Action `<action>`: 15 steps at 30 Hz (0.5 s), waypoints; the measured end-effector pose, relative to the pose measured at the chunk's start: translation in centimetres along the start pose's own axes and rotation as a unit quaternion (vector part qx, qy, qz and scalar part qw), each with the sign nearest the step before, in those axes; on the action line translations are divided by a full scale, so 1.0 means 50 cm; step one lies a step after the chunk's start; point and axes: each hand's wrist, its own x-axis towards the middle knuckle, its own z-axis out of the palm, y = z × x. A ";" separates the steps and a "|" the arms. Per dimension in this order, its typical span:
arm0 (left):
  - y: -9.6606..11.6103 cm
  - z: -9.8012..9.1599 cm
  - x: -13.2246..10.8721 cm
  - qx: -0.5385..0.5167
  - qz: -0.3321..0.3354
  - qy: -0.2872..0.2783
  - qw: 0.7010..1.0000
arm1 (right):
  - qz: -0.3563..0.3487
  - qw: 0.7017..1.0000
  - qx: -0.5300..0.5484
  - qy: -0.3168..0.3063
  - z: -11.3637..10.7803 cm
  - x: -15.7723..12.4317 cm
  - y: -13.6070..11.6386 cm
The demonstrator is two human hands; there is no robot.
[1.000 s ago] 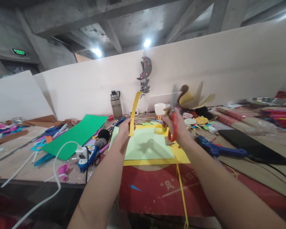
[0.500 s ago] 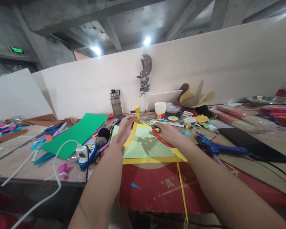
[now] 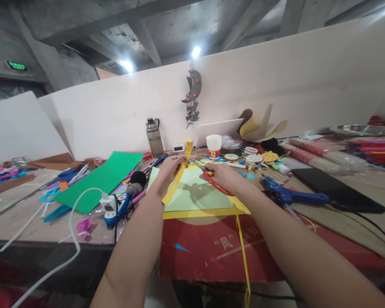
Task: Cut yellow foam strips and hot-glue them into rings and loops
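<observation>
My left hand [image 3: 170, 170] pinches a long yellow paper strip [image 3: 176, 183], which slants down toward me below the fingers and stands up above them. In my right hand [image 3: 226, 174] is a pair of scissors [image 3: 215, 184] with orange handles; the fingers are wrapped round the grips. The metal blades point left and meet the strip close to my left fingertips. Whether the blades are apart is too small to tell. Beneath both hands lies a pale green sheet [image 3: 195, 199] on top of a yellow sheet [image 3: 208, 213].
A paper cup [image 3: 214, 147] and a water bottle [image 3: 154, 139] stand behind. Left are a green sheet [image 3: 99, 182] and a power strip [image 3: 117, 211] with a white cable. On the right lie a blue glue gun [image 3: 291, 196], a black tablet-like slab [image 3: 336, 190] and several round paper badges [image 3: 254, 159].
The strip's upper end has tilted to the right and its folded-over top has straightened. The scissor blades have come up to the strip. The whole view has shifted slightly.
</observation>
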 end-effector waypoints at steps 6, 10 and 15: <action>-0.005 -0.005 0.004 0.005 -0.015 0.002 1.000 | -0.015 0.999 0.026 -0.021 -0.005 -0.001 -0.005; -0.009 -0.009 0.004 0.012 -0.061 0.026 0.998 | -0.006 0.998 0.042 -0.040 0.005 0.000 0.001; -0.011 -0.013 0.004 0.004 -0.175 0.025 0.984 | 0.009 0.996 0.046 -0.082 0.019 0.003 0.006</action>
